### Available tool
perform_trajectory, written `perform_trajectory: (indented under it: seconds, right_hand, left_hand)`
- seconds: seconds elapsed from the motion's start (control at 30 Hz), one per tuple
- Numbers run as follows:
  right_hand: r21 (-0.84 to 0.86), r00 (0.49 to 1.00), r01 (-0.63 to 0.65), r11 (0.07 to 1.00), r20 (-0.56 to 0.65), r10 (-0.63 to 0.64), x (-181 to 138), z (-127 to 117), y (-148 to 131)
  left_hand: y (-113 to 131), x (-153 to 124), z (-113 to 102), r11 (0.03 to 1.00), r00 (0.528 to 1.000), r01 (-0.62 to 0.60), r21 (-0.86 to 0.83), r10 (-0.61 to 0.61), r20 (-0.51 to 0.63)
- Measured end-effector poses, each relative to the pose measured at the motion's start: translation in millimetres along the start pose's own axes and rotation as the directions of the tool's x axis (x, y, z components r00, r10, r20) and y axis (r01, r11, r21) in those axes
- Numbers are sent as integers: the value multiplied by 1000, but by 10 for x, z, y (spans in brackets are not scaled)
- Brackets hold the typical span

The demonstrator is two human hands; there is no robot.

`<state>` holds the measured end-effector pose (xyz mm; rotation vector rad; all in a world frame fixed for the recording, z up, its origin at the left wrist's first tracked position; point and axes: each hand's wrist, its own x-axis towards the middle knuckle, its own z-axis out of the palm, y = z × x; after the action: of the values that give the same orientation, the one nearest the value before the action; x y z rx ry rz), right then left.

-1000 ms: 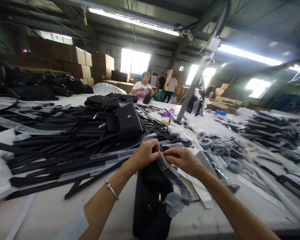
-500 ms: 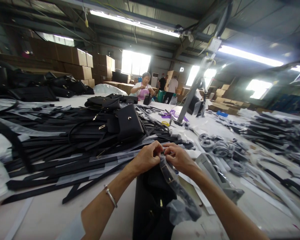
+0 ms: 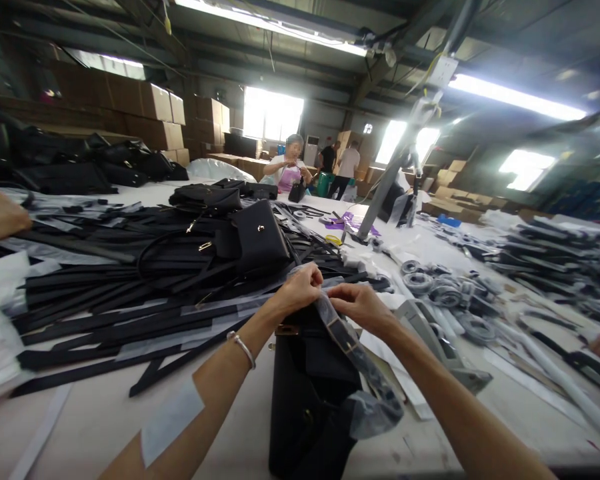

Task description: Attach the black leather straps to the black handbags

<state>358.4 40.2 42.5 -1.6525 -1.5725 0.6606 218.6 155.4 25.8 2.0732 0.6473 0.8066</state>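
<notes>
A black handbag (image 3: 307, 407) lies on the table right in front of me, its flap and gold fittings facing up. Over it runs a strap wrapped in clear plastic (image 3: 347, 343), with a metal buckle showing through and its lower end curling at the bag's right side. My left hand (image 3: 300, 288) is closed in a pinch at the strap's upper end. My right hand (image 3: 361, 305) is just to the right, thumb and fingertips together at the wrapping's edge. The fingertips partly hide what they grip.
Black straps (image 3: 100, 287) are heaped on the left, with another black handbag (image 3: 261, 237) on them. Coiled wrapped straps (image 3: 445, 293) and a grey tape dispenser (image 3: 430, 347) lie right. A metal post (image 3: 385, 190) rises mid-table. Another person's arm (image 3: 0, 215) reaches in at left.
My left hand has shifted slightly up and left, and the right hand sits a little farther from it. More of the wrapped strap shows. The other person's arm at left has come farther in.
</notes>
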Motion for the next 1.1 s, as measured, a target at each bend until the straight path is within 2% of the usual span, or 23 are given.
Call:
perform_trajectory:
  seconds: [0.1, 0.2, 0.27, 0.33, 0.4, 0.5, 0.6, 0.7, 0.83, 0.9, 0.97, 1.1]
  right_hand:
    - [0, 998, -6, 1000, -69, 6, 10, 60, 66]
    - [-3, 971, -40, 999, -236, 38, -112, -17, 91]
    - [18, 932, -78, 997, -355, 79, -323, -143, 96]
    - [87, 892, -144, 986, -419, 167, -645, -279, 113]
    - [201, 869, -254, 946, -383, 314, -1034, -367, 148]
    - [402, 856, -420, 814, -123, 502, -1563, -329, 193]
    - [551, 867, -456, 699, 95, 490, -1786, -111, 149]
    - [596, 873, -442, 670, 114, 474, -1678, 141, 46]
    - [574, 838, -461, 677, 30, 544, -1401, 305, -18]
    - [579, 840, -445, 683, 6, 542, -1323, 306, -28]
    - [626, 871, -391, 674, 15, 491, -1284, 283, -67]
    - [807, 940, -237, 541, 50, 338, -1212, 250, -315]
  left_hand:
    - [27, 11, 32, 999, 1000, 13, 37, -13, -11]
    - [117, -49, -15, 997, 995, 41, 64, -35, -93]
    - [200, -193, -107, 996, 982, 55, 67, -42, -187]
    - [278, -452, -225, 998, 963, 50, 47, -36, -267]
    - [323, -811, -329, 999, 950, 31, -10, -33, -311]
    - [322, -1386, -365, 996, 960, 54, -69, -71, -272]
    - [319, -1780, -240, 998, 984, 31, -60, -41, -172]
    - [413, -1915, -67, 995, 989, -102, -6, 101, -109]
    - [618, -1910, 51, 964, 964, -256, 76, 260, -51]
    - [681, -1915, 64, 956, 958, -283, 77, 286, -33]
    - [703, -1935, 72, 955, 957, -288, 66, 290, -23]
    - [705, -1964, 96, 970, 971, -239, 46, 240, -18]
